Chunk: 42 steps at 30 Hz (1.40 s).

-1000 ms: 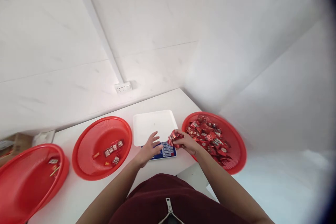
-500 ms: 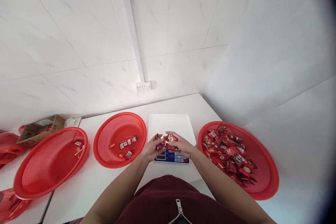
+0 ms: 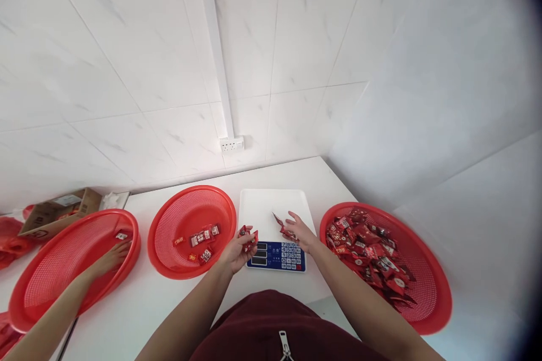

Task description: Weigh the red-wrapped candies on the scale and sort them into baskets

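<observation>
Small red wrapped packets (image 3: 249, 238) are in my left hand (image 3: 237, 252), its fingers curled around them at the left front corner of the weighing scale (image 3: 276, 256). My right hand (image 3: 300, 233) is over the right part of the scale's white pan (image 3: 266, 203), with fingers spread. Red packets (image 3: 279, 221) are at its fingertips and below the thumb; I cannot tell whether they touch the pan. To the right, a red basket (image 3: 440, 287) contains a heap of similar red packets (image 3: 372, 254).
Left of the scale, a red basket (image 3: 167, 225) contains several small packets (image 3: 203, 236). Another person's hand (image 3: 110, 256) reaches into a red basket (image 3: 42, 282) farther left. Behind that are a cardboard box (image 3: 55, 214) and red bags (image 3: 12, 240). A socket (image 3: 232, 144) is on the wall.
My hands came together over the scale with packets, then moved apart; my right fingers have spread. Another person's arm has entered the far-left basket. The view has shifted left.
</observation>
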Each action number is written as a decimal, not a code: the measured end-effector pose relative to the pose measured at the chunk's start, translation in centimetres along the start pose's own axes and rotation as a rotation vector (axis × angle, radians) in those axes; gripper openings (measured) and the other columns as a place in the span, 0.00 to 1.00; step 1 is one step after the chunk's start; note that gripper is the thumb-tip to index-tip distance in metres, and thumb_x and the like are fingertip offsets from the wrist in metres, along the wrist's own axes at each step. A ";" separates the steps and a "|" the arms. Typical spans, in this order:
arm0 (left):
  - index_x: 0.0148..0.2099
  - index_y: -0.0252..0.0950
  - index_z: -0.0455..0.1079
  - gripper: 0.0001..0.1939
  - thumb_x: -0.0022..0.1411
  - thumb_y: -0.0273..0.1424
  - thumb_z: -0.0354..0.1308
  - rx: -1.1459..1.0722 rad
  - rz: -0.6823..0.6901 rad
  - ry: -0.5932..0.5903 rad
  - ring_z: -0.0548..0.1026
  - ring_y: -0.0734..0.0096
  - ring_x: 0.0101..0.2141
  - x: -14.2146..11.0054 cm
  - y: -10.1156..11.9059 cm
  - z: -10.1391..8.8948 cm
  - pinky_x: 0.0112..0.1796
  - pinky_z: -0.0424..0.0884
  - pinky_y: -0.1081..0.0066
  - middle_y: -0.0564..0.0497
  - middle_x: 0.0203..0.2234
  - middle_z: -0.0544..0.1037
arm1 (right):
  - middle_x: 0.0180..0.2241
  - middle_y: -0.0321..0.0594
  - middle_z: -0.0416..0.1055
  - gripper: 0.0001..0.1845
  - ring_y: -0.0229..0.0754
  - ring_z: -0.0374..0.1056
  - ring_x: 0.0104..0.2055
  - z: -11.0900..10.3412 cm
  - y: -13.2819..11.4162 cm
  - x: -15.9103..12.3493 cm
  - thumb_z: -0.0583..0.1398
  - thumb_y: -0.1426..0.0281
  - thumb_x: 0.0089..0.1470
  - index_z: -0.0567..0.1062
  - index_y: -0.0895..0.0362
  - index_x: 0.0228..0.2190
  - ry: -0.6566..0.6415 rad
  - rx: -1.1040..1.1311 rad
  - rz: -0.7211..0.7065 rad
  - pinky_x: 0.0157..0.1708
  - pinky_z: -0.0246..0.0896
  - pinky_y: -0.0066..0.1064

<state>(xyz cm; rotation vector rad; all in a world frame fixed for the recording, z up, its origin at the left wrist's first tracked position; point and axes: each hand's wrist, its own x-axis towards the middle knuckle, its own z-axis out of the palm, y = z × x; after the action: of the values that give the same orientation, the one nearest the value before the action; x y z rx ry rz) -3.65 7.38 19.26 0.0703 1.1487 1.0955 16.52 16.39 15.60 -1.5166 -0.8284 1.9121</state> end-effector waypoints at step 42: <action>0.41 0.40 0.65 0.16 0.49 0.25 0.62 0.326 0.050 0.057 0.70 0.78 0.29 -1.5 -2.1 -1.2 0.35 0.72 0.70 0.55 0.31 0.69 | 0.60 0.41 0.56 0.23 0.50 0.42 0.65 0.4 2.2 0.4 0.56 0.76 0.51 0.70 0.51 0.50 0.077 -1.003 -0.590 0.61 0.41 0.46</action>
<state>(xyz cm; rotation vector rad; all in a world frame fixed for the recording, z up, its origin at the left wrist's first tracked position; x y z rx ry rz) -3.14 4.69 18.61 0.3250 1.3756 0.9496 15.95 15.22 13.73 -1.5409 -2.1041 0.9941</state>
